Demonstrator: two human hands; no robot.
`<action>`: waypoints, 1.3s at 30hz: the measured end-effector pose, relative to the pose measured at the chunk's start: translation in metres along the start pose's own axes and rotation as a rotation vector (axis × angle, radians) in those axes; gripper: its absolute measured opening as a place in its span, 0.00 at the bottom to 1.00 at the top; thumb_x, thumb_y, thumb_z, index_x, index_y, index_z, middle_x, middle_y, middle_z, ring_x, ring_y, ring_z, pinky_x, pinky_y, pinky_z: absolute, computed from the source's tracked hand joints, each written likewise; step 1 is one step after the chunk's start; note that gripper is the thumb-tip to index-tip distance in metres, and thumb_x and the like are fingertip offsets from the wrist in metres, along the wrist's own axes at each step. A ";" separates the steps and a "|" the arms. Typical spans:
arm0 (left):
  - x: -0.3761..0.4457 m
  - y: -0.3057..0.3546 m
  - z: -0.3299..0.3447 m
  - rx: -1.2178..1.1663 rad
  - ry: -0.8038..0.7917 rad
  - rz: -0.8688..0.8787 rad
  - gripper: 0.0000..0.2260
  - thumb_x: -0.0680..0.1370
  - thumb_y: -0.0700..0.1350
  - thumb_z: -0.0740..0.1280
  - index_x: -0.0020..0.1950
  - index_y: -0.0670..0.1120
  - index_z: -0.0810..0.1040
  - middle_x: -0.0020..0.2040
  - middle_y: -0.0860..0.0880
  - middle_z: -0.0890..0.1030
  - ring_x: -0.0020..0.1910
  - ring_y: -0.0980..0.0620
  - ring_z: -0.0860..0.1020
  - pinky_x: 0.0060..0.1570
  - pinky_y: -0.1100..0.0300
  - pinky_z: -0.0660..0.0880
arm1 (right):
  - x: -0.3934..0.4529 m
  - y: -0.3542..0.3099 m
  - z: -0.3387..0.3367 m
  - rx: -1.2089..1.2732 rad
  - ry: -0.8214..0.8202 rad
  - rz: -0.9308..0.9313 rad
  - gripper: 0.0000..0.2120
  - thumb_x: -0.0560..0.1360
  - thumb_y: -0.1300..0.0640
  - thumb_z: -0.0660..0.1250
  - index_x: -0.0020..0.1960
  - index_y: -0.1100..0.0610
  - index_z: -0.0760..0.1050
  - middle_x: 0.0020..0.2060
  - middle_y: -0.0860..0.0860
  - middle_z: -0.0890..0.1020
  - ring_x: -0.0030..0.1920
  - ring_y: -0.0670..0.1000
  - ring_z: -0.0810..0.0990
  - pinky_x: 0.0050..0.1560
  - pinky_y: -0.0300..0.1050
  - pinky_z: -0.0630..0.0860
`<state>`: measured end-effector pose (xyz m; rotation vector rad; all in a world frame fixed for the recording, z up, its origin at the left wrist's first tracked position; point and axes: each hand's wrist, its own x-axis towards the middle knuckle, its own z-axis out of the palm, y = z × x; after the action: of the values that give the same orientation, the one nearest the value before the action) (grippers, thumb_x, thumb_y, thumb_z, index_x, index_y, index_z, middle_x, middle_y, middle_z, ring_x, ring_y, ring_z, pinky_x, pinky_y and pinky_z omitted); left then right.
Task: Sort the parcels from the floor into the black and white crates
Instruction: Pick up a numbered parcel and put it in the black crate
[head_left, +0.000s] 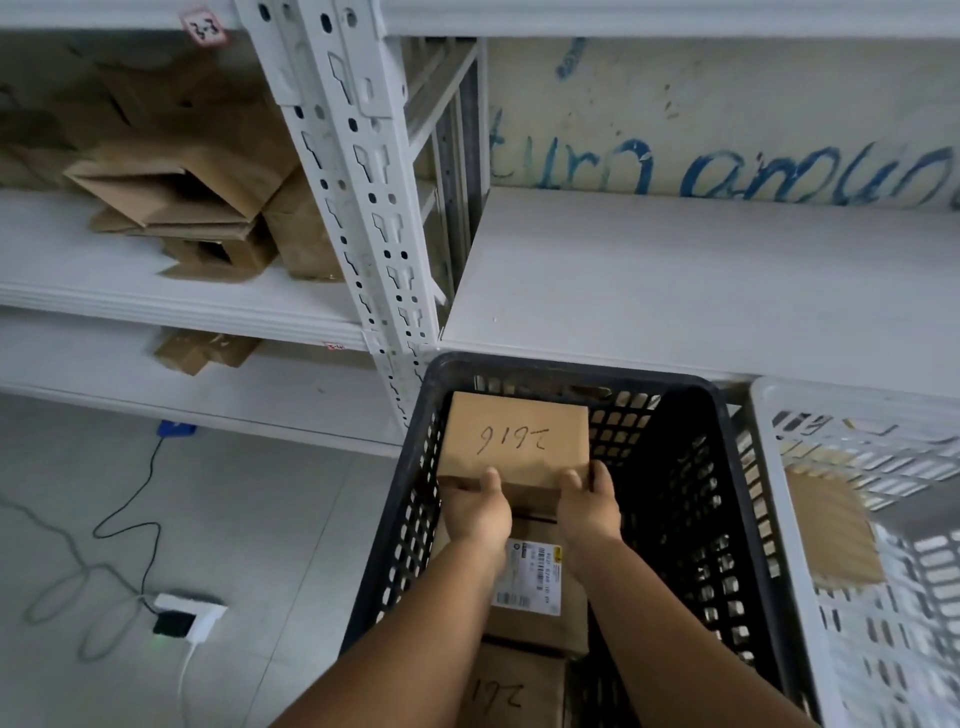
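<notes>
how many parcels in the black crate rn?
3 visible in the black crate: the held parcel at the far end, gripped by the left hand and right hand; a labelled parcel below; a marked parcel nearest. More may be hidden underneath.

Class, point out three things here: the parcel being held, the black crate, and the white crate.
Held parcel (514, 441): head view, on its marked top face.
Black crate (571, 366): head view, on its far rim.
White crate (779, 467): head view, on its left rim.
</notes>
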<state>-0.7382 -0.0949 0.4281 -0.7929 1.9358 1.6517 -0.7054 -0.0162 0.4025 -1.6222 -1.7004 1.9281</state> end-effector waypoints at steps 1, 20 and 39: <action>-0.005 0.000 -0.001 0.015 -0.014 0.008 0.18 0.80 0.50 0.61 0.68 0.44 0.69 0.62 0.45 0.76 0.62 0.44 0.74 0.63 0.51 0.70 | -0.006 -0.002 -0.002 0.016 0.004 -0.005 0.26 0.82 0.52 0.57 0.77 0.46 0.55 0.71 0.54 0.69 0.69 0.58 0.69 0.66 0.55 0.68; -0.167 -0.048 -0.097 0.224 -0.491 0.372 0.16 0.82 0.54 0.56 0.59 0.45 0.76 0.50 0.51 0.81 0.51 0.53 0.78 0.53 0.58 0.73 | -0.222 0.043 -0.084 0.311 0.196 -0.125 0.19 0.82 0.48 0.54 0.69 0.54 0.71 0.51 0.50 0.75 0.49 0.50 0.74 0.50 0.46 0.69; -0.331 -0.229 -0.099 0.568 -1.058 0.409 0.14 0.82 0.52 0.57 0.41 0.46 0.72 0.40 0.49 0.76 0.42 0.48 0.74 0.46 0.52 0.72 | -0.379 0.205 -0.250 0.667 0.736 -0.035 0.13 0.82 0.55 0.56 0.59 0.60 0.74 0.49 0.54 0.74 0.35 0.45 0.71 0.35 0.38 0.68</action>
<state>-0.3395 -0.1763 0.5065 0.6340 1.6120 1.1745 -0.2522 -0.1787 0.5289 -1.6677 -0.6994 1.3678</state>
